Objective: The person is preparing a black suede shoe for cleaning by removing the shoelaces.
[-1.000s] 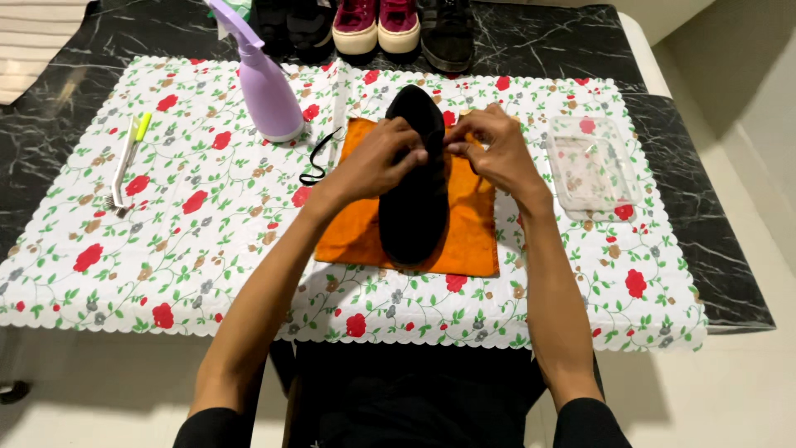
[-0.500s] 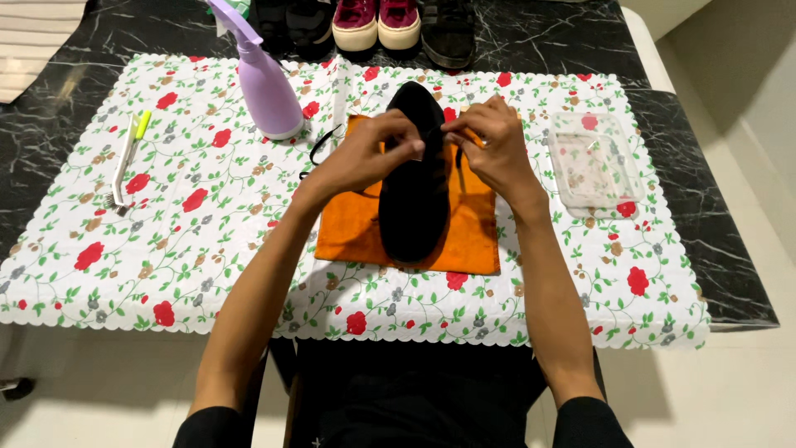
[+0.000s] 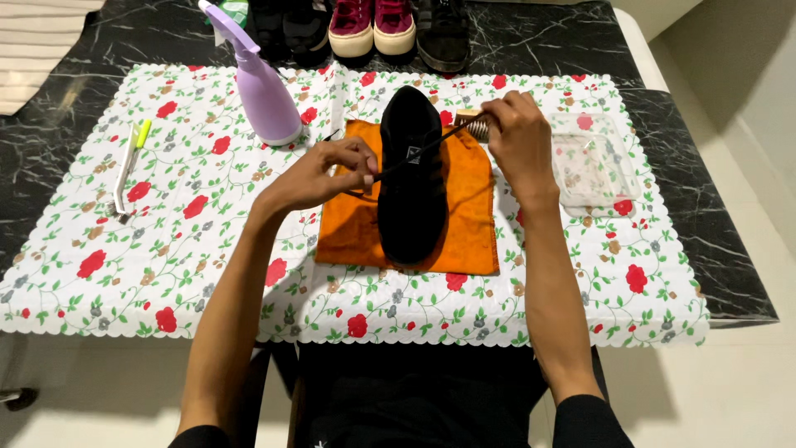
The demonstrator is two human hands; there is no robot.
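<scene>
A black fabric shoe [image 3: 412, 178] lies on an orange cloth [image 3: 468, 207]. Left hand [image 3: 319, 174] and right hand [image 3: 518, 137] each pinch its thin black lace [image 3: 431, 146], taut; soft, probably limp, best held near the ends.

A small pale label [image 3: 413, 155] sits on the top of the black shoe [image 3: 410, 187], squarish, with dark marks too small to make out. No packages, signs or screens show anywhere else on the table.
</scene>
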